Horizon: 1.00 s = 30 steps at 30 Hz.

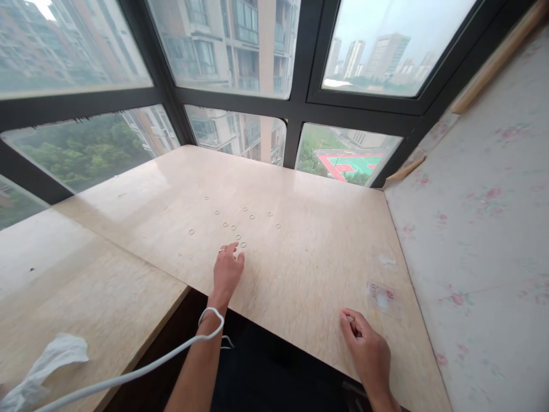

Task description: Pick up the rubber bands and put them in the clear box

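Several small thin rings lie scattered on the pale stone-look counter point(309, 206). My left hand point(227, 269) reaches over the counter with its fingers partly stretched and apart, just short of the nearest ring point(243, 245). It wears a ring on one finger, and a white cord point(210, 312) loops around the wrist. Close beyond the fingertips lie another ring point(238, 237) and a third ring point(234, 228). By the counter's front edge, my right hand point(366, 346) is closed, thumb against curled fingers. Whatever it may hold is hidden.
A clear plastic packet point(383, 297) lies to the right, near the flowered wall point(480, 257). Crumpled white tissue point(60, 355) rests on the left counter section. Dark-framed windows point(240, 100) border the back. Below the front edge is a dark gap point(257, 366).
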Available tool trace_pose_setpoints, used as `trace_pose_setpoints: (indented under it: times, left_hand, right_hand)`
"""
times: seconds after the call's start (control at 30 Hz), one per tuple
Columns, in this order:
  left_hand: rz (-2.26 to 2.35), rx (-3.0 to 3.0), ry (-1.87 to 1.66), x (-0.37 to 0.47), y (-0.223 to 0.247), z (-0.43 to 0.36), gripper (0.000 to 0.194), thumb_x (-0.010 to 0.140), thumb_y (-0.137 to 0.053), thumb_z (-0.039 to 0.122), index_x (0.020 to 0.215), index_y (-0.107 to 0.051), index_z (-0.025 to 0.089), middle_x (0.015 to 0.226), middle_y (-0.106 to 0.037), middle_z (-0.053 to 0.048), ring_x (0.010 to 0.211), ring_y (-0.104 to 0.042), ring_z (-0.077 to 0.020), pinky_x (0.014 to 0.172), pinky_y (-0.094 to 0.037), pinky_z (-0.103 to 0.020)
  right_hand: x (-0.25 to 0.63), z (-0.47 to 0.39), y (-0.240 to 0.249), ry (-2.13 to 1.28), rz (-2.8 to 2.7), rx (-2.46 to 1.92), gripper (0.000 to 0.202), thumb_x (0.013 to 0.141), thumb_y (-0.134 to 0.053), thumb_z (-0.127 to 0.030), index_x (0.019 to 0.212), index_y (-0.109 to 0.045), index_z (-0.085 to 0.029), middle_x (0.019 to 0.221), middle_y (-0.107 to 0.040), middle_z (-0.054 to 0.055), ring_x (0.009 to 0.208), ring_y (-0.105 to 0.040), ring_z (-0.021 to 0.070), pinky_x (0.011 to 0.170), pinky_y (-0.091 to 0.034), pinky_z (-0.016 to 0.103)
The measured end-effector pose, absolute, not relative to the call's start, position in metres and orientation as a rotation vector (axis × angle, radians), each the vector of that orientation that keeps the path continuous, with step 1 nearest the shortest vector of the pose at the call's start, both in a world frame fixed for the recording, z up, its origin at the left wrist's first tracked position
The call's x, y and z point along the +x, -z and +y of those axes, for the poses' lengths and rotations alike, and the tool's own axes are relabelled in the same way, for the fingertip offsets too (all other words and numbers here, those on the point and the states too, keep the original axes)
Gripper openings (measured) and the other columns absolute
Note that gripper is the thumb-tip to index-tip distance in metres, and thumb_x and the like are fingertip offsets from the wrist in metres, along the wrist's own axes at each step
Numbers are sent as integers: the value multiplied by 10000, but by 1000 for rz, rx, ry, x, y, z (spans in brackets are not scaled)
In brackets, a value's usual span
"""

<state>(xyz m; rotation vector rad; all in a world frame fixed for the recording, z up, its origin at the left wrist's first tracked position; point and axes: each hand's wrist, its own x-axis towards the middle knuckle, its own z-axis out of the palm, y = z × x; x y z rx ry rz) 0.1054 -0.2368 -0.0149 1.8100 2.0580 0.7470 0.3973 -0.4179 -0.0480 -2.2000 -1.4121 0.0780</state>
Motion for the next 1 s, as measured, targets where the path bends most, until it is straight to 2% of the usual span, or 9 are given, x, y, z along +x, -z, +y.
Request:
trace_pose_setpoints:
  times: [0.13, 0.3, 0.47, 0.7, 0.83, 1.0]
  left_hand:
    - [2079, 1928, -643, 100, 21, -225, 300, 877, -480, 234, 1119, -633, 145, 1073, -605, -121, 930, -601, -232, 800, -471, -338]
    - [2080, 1960, -538, 99, 18, -215, 250, 915, -438, 241, 1002, -666, 192, 1018, -608, -80, 878, -615, -207, 713, -453, -300]
    - [2070, 1986, -444, 103, 14, -204, 192, 912, -475, 275, 896, -648, 194, 944, -621, -65, 833, -605, -210, 663, -426, -297]
    - [2026, 2051, -261, 108, 15, -193, 169, 907, -434, 181, 837, -587, 180, 942, -618, -89, 849, -591, -230, 624, -385, -306]
    - [1962, 2035, -345, 116, 12, -198, 131, 881, -446, 157, 796, -541, 186, 901, -620, -80, 836, -576, -222, 625, -369, -301]
    - [1644, 1971, -609, 160, 0, -218, 134, 860, -426, 130, 766, -497, 195, 756, -620, -30, 711, -561, -175, 617, -374, -277]
  right_hand:
    - [396, -417, 49, -80, -1434, -2232, 489, 871, -359, -573, 839, -721, -246, 574, -660, 9, 497, -618, 201, 469, -370, 262]
    - [396, -417, 48, -78, -1443, -2251, 498, 875, -340, -574, 835, -721, -255, 577, -661, 12, 510, -626, 205, 475, -361, 263]
    - [395, -416, 47, -95, -1440, -2262, 489, 878, -345, -556, 844, -722, -245, 585, -662, 17, 506, -619, 194, 475, -353, 253]
    - [395, -416, 47, -102, -1461, -2239, 474, 887, -356, -544, 862, -722, -243, 590, -666, 17, 527, -626, 189, 494, -353, 247]
    - [395, -416, 47, -91, -1454, -2203, 475, 896, -356, -537, 841, -721, -238, 567, -654, 14, 511, -620, 188, 482, -333, 246]
    - [394, -413, 45, -83, -1431, -2135, 450, 914, -366, -489, 829, -719, -224, 543, -636, 5, 481, -597, 162, 493, -330, 233]
